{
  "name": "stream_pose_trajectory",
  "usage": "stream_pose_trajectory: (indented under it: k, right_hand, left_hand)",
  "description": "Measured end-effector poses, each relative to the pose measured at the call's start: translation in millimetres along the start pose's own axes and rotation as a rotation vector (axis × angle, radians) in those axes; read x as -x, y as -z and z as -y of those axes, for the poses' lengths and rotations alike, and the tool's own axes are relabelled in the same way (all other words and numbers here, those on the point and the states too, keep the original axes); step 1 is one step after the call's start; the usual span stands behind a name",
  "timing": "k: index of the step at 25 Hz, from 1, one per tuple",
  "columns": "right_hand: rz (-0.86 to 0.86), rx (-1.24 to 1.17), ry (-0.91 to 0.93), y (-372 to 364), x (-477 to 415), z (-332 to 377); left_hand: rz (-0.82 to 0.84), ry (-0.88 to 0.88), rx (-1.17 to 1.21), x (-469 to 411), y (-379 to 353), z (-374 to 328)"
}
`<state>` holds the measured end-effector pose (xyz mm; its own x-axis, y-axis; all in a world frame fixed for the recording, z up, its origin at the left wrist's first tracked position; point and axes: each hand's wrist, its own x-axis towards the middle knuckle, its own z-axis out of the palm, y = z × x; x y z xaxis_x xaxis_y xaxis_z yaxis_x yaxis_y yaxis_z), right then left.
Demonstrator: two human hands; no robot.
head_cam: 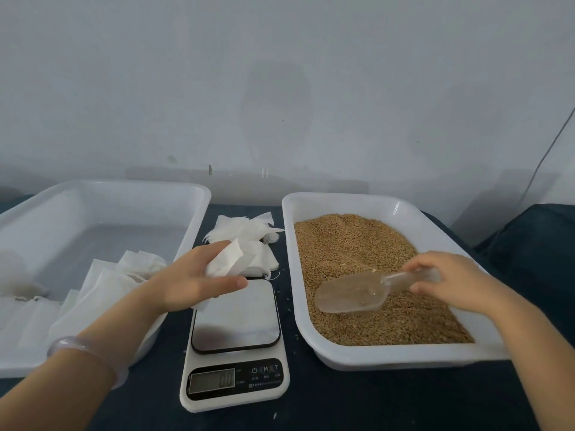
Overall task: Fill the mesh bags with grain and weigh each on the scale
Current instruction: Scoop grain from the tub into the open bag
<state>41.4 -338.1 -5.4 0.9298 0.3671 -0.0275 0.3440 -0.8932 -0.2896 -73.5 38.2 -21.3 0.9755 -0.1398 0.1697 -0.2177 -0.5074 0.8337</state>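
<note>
A person's left hand (199, 275) grips a limp mesh bag (225, 261) just over the scale (235, 315), while the right hand (445, 281) holds a clear scoop (351, 293) by its handle at the grain (348, 244) in the right tray (389, 356) — the bag's mouth looks unopened, so a hasty pour would likely scatter grain across the scale.

cam: I have one head view | facing: forward-down across table (342, 399) toward wall (280, 88) | range: near, scale (235, 318) centred low
</note>
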Motion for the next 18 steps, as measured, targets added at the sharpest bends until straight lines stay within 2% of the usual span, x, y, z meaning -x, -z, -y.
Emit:
stream_pose_trajectory:
  k: [3,5,13,18]
  right_hand:
    - [-0.151,0.146,0.020,12,0,-5]
    - [-0.161,0.156,0.055,13,-3,-2]
    - [-0.105,0.130,0.137,-21,-11,13]
    - [0.041,-0.100,0.074,-22,-4,-1]
  left_hand:
    - [0.007,0.006,0.000,1,0,-1]
    - [0.006,0.008,-0.006,1,0,-1]
    - [-0.002,0.003,-0.002,0,1,3]
    - [-0.029,0.006,-0.033,0,0,5]
